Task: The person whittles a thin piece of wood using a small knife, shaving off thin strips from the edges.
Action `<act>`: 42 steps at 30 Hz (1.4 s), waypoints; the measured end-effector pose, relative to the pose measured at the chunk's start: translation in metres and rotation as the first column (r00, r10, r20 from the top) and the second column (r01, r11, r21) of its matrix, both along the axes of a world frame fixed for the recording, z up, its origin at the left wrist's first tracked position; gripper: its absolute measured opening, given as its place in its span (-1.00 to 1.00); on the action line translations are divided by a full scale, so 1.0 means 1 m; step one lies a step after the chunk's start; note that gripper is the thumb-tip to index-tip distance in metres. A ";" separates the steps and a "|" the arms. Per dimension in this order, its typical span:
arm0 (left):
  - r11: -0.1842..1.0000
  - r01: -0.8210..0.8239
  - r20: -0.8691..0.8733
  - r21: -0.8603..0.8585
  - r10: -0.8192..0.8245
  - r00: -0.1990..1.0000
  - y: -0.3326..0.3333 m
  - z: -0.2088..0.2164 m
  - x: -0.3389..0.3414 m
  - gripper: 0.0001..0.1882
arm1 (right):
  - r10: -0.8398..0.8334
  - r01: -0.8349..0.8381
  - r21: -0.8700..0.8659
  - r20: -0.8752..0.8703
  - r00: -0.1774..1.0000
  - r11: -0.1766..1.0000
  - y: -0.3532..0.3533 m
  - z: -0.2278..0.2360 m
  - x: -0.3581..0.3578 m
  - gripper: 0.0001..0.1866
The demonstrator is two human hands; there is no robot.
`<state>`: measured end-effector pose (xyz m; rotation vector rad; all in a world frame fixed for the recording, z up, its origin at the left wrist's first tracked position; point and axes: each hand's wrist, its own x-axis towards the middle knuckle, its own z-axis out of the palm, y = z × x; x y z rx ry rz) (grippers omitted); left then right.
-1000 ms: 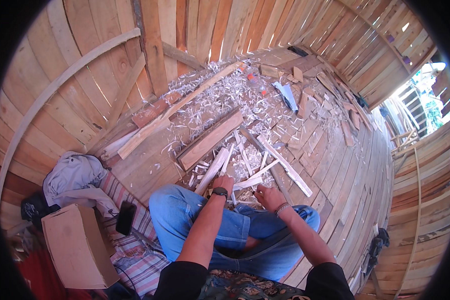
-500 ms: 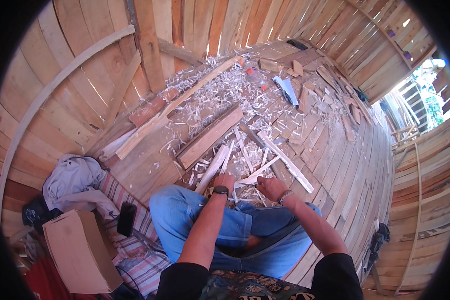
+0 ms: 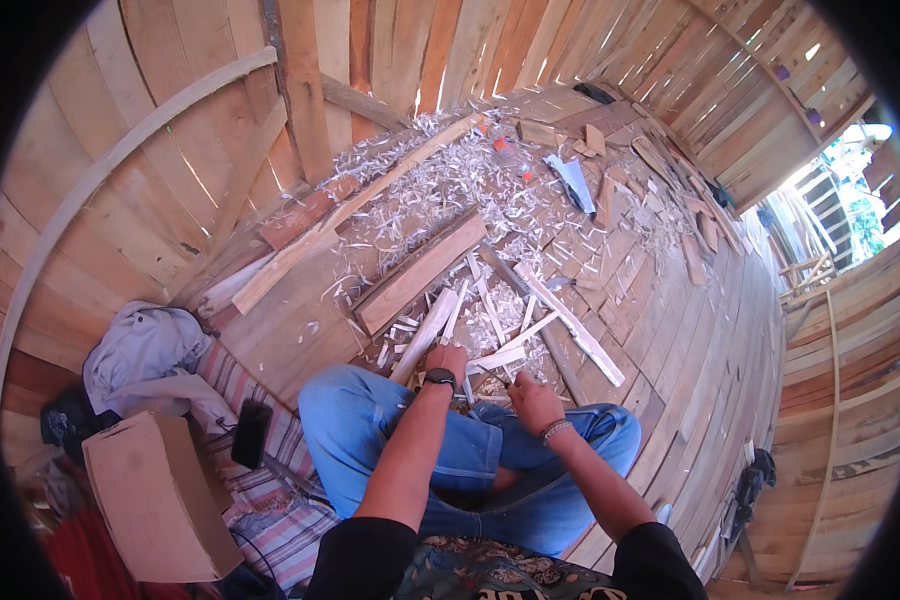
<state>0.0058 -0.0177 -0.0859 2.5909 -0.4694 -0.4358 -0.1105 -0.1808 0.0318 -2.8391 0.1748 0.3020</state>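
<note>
My left hand (image 3: 448, 362), with a dark watch on its wrist, is closed low in front of my crossed legs. From its fingers a pale wooden strip (image 3: 497, 360) reaches toward the right. My right hand (image 3: 537, 403) is closed above my right thigh, apart from the strip. A small dark tip pokes out of its fingers, too small to make out. Beyond my left hand lies a thicker pale stick (image 3: 425, 335), among loose strips and shavings. A longer pale batten (image 3: 575, 330) rests to the right of them.
A thick wooden block (image 3: 425, 275) lies ahead, behind it a long board (image 3: 355, 205) amid curled shavings. To my left are a cardboard box (image 3: 155, 500), a phone (image 3: 251, 435) and a striped cloth (image 3: 290, 535). A knife-like tool (image 3: 562, 283) lies beyond the batten. Plank walls surround the floor.
My right hand has drawn back toward me and slightly left, away from the strip. The left hand stays almost in place.
</note>
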 end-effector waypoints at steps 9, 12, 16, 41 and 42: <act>1.000 0.019 0.024 0.015 -0.019 1.000 0.000 -0.009 0.000 -0.80 | 0.227 -0.246 -0.145 -0.140 0.964 0.958 -0.033 0.047 0.061 -0.73; 0.998 0.046 -0.033 0.033 -0.045 0.998 0.001 -0.003 0.000 -0.79 | 0.321 -0.369 -0.180 -0.247 0.914 0.912 -0.040 0.054 0.090 -0.74; 0.997 0.071 -0.079 0.017 -0.070 0.994 0.002 0.010 -0.003 -0.83 | 0.467 -0.536 -0.189 -0.314 0.827 0.823 -0.039 0.055 0.123 -0.78; 0.997 0.061 -0.025 0.057 -0.059 0.998 -0.006 -0.003 0.002 -0.82 | 0.155 -0.166 -0.090 -0.116 0.981 0.982 -0.039 0.033 0.043 -0.73; 0.995 0.068 -0.029 0.069 -0.066 0.997 -0.007 -0.003 0.003 -0.83 | 0.109 -0.117 -0.072 -0.108 0.988 0.990 -0.039 0.025 0.032 -0.71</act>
